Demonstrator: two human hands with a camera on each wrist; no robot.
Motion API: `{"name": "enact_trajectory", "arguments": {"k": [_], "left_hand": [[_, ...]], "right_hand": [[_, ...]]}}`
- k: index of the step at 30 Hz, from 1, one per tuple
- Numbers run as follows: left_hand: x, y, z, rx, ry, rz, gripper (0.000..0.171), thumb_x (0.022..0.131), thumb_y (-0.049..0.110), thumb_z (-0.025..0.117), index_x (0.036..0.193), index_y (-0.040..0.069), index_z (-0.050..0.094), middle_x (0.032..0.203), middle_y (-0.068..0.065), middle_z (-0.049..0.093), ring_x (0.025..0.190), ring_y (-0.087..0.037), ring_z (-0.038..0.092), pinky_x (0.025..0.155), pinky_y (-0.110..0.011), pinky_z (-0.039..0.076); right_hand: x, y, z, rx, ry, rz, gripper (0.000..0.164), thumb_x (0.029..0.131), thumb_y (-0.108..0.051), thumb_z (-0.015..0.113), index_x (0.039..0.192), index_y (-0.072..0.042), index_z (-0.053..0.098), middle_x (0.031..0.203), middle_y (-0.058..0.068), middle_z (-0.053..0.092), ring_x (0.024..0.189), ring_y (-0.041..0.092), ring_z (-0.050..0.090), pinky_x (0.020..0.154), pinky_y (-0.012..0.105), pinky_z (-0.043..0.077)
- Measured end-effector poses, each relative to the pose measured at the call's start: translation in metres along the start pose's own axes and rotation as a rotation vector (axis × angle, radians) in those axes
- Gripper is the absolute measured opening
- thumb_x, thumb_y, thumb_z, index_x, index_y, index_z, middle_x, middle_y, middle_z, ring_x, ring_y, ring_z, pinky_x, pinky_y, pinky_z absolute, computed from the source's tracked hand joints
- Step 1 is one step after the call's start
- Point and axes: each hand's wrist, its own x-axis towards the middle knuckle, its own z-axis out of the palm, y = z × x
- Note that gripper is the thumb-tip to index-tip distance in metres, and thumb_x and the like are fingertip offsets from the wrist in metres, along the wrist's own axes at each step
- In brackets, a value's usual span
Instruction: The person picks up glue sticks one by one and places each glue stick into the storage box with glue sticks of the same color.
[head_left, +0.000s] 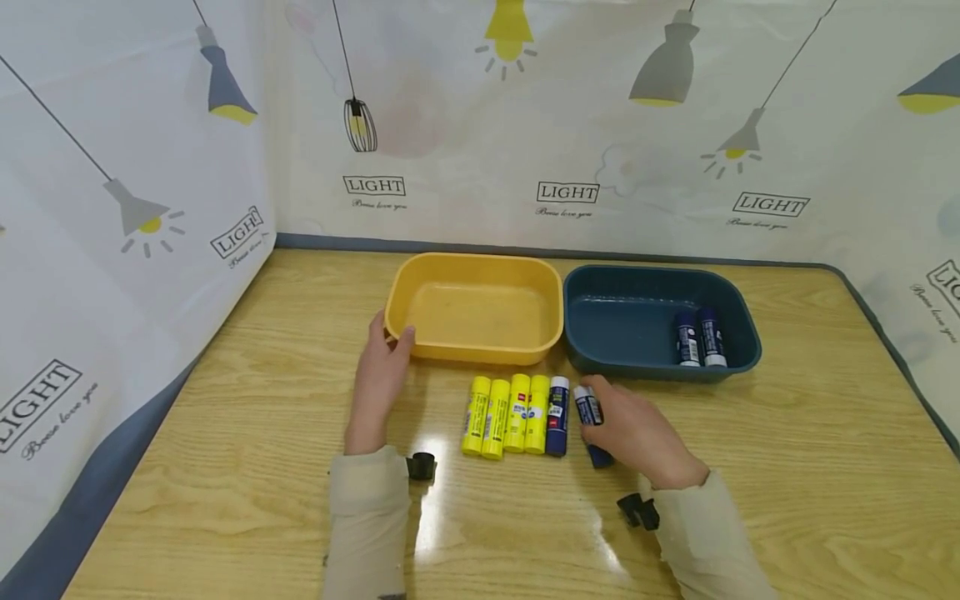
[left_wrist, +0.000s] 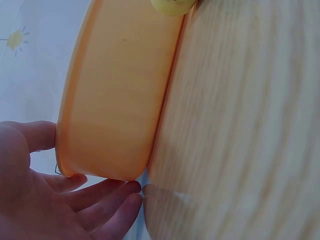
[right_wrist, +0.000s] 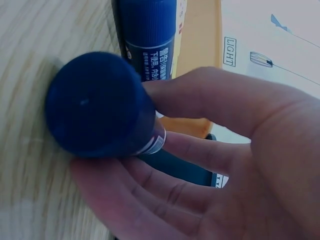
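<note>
My right hand (head_left: 633,429) grips a blue glue stick (right_wrist: 95,105) between thumb and fingers, tilted just above the tabletop. Beside it, another blue glue stick (head_left: 557,417) lies at the right end of a row with several yellow glue sticks (head_left: 497,419). My left hand (head_left: 380,379) holds the left front corner of a yellow plastic bin (head_left: 480,352), thumb at the rim and fingers around the end wall. Nothing lies in that bin. Two blue glue sticks (head_left: 700,339) with white ends lie in the right side of a dark blue bin (head_left: 637,367).
Both bins stand side by side at the back of the wood-grain table (head_left: 262,467). Behind and beside the table hangs a white curtain (head_left: 465,125) printed with lamps. A black strap piece (head_left: 639,511) shows at my right wrist and another (head_left: 422,466) at my left.
</note>
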Motion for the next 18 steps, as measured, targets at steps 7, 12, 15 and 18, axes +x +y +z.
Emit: {"name": "enact_trajectory", "arguments": {"k": [7,12,15,18], "left_hand": [[0.0,0.0,0.0,0.009,0.003,0.003,0.064,0.092,0.044,0.041,0.143,0.017,0.014,0.138,-0.01,0.036,0.12,-0.024,0.04,0.096,-0.04,0.035],[0.0,0.0,0.0,0.005,-0.001,-0.002,0.063,0.092,0.045,0.041,0.143,0.018,0.014,0.137,-0.01,0.036,0.12,-0.024,0.04,0.095,-0.04,0.035],[0.0,0.0,0.0,0.005,0.0,-0.01,0.064,0.092,0.044,0.041,0.143,0.019,0.014,0.138,-0.01,0.036,0.12,-0.024,0.04,0.096,-0.04,0.034],[-0.001,0.002,0.0,0.009,0.002,-0.014,0.064,0.092,0.044,0.041,0.143,0.018,0.014,0.138,-0.01,0.035,0.121,-0.023,0.039,0.097,-0.04,0.033]], "right_hand": [[-0.002,-0.001,-0.003,-0.001,-0.003,-0.001,0.058,0.077,-0.018,0.065,0.129,-0.01,0.039,0.117,0.01,0.054,0.089,0.02,0.052,0.075,0.04,0.046],[-0.007,-0.002,-0.006,-0.005,0.014,-0.036,0.059,0.077,-0.017,0.065,0.129,-0.012,0.038,0.119,0.011,0.053,0.091,0.019,0.052,0.075,0.04,0.046],[-0.011,-0.004,-0.009,0.0,0.028,-0.058,0.059,0.077,-0.017,0.065,0.13,-0.012,0.039,0.116,0.01,0.054,0.086,0.018,0.053,0.07,0.036,0.046],[-0.014,-0.006,-0.012,0.001,0.039,-0.07,0.059,0.077,-0.017,0.065,0.13,-0.013,0.039,0.106,0.006,0.056,0.077,0.016,0.051,0.062,0.031,0.044]]}}
